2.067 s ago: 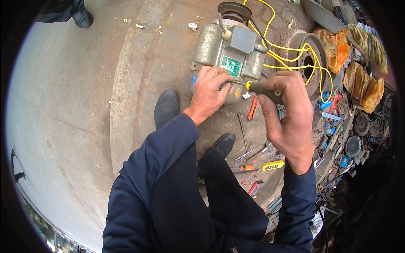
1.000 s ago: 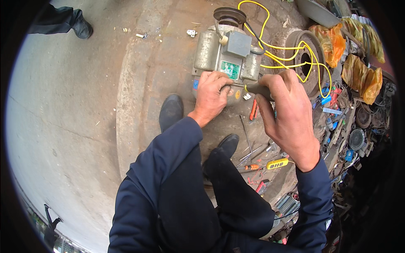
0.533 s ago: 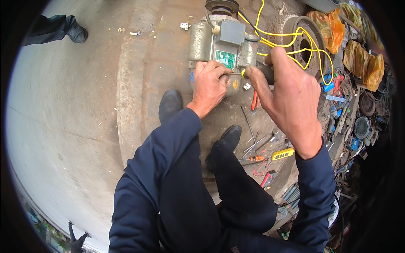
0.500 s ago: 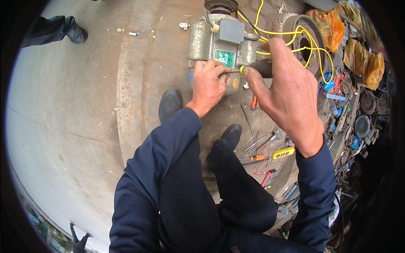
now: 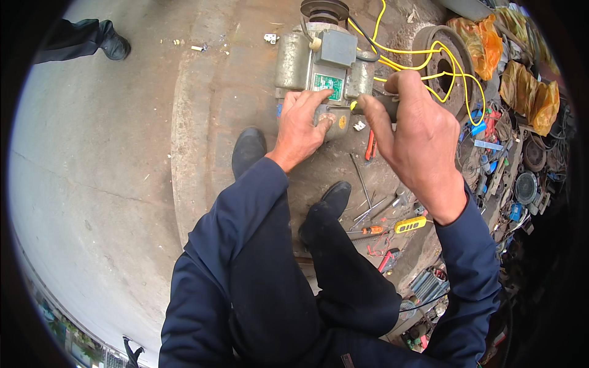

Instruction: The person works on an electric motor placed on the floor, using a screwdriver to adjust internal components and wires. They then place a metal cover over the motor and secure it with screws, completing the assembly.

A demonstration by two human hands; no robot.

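An electric motor (image 5: 293, 61) with a grey terminal box (image 5: 336, 49), a green nameplate (image 5: 328, 86) and a belt pulley (image 5: 325, 9) lies in front of me. My left hand (image 5: 300, 126) rests on its near end, thumb and fingers apart, with fingertips at the nameplate. My right hand (image 5: 423, 138) grips a screwdriver (image 5: 389, 105) by its dark handle, held roughly sideways with its yellow-green collar toward the motor. The screwdriver's tip is hard to make out near the motor's near end.
Yellow wires (image 5: 451, 52) trail right across a rusty wheel-like part (image 5: 429, 43). Red-handled pliers (image 5: 370, 146), an orange screwdriver (image 5: 372, 230) and a yellow push-button control (image 5: 410, 224) lie nearer. Heaped scrap lines the right side. Another person's shoe (image 5: 115, 44) stands at far left.
My left hand has loosened its pinch near the screwdriver's shaft and spread its fingers over the motor. My right hand, still holding the screwdriver, has curled its fingers lower around the handle.
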